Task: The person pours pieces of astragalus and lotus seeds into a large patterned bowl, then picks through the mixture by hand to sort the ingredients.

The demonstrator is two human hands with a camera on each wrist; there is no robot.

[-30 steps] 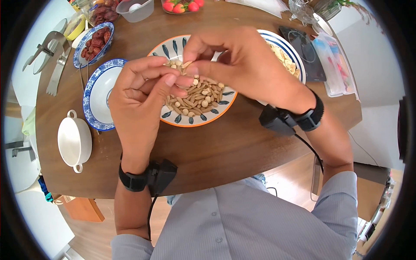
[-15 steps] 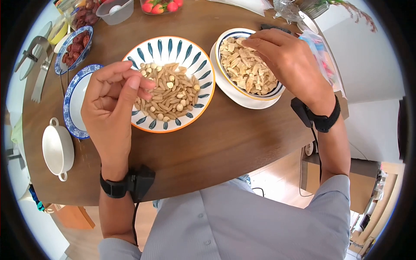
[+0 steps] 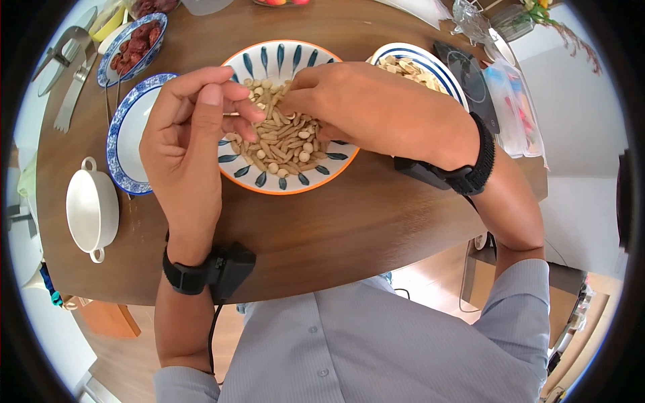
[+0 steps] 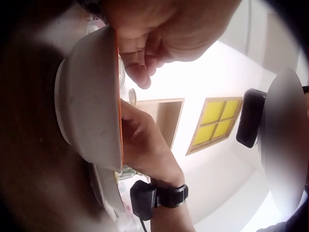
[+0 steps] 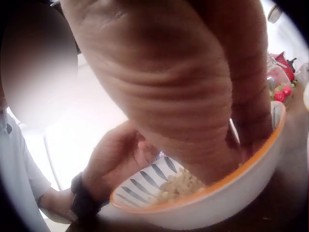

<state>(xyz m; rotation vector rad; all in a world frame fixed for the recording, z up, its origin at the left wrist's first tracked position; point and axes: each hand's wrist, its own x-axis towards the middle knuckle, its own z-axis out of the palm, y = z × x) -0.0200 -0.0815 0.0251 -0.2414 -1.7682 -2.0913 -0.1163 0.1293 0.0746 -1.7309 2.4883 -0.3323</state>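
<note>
A deep white bowl (image 3: pixel 252 178) with an orange rim and dark leaf marks holds tan spindle-shaped pieces (image 3: pixel 282 144) mixed with round pale seeds (image 3: pixel 304 156). My right hand (image 3: pixel 383 111) reaches down into it from the right, fingers among the pieces; its fingertips are hidden, so I cannot tell if they pinch anything. Over the bowl's left side, my left hand (image 3: pixel 188 134) is raised with loosely bent fingers and nothing visible in them. The left wrist view shows its fingers (image 4: pixel 137 72) above the bowl's rim (image 4: pixel 119 96).
Partly behind my right hand, a blue-lined bowl (image 3: pixel 453 70) holds pale dried slices (image 3: pixel 413 70). Left of the main bowl are a blue-patterned plate (image 3: pixel 127 151), a white two-handled pot (image 3: pixel 93 208) and a bowl of red dates (image 3: pixel 138 50). A black flat device (image 3: pixel 470 87) lies at the right.
A second ago both hands met over the orange-rimmed bowl, the right pinching a small piece. The right hand then went to the slices bowl and is now back in the orange-rimmed one.
</note>
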